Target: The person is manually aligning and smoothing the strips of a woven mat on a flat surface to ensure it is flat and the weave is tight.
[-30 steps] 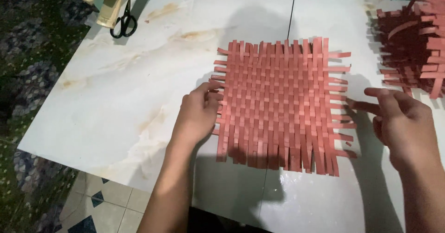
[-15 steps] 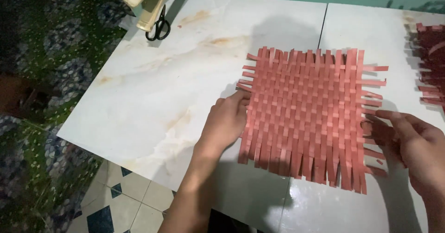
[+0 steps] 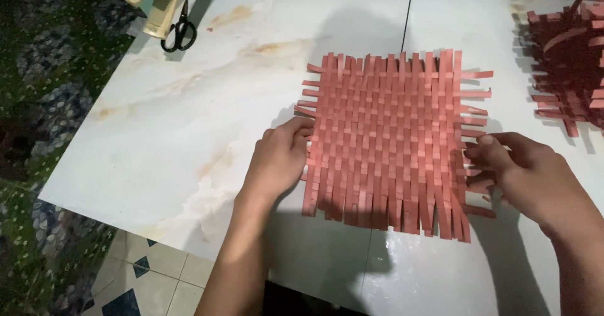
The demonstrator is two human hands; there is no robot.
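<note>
Left hand (image 3: 277, 159), in the head view: fingers curled narrow and closed on the left edge of the woven mat (image 3: 390, 140), fingertips on the short strip ends that stick out there. Right hand (image 3: 535, 177): thumb on top and fingers under, pinched on some loose strip ends at the right edge, near the middle of that side.

Lies flat on the white marbled table (image 3: 189, 121), this mat of reddish-pink paper strips, a little right of centre, with its near fringe not far from the near table edge. Looks tight in the middle and open at all four borders, where free ends point outward.

Further off: black scissors (image 3: 179, 32) at the far left beside some pale wooden pieces (image 3: 157, 5); a pile of the same reddish strips (image 3: 566, 71) at the far right, well apart from the mat; patterned floor tiles (image 3: 145, 272) below the near left corner.

Possible trouble, as a judgement only:
- pulling harder on one side than on the other, so that outer strips slide out and the border opens;
- too strong a pinch with the right hand, so that thin ends crease or tear;
- dragging the mat nearer, so that the near fringe hangs over the table edge and bends;
- lifting one side only, so that the loose weave skews and rows shift out of line.
</note>
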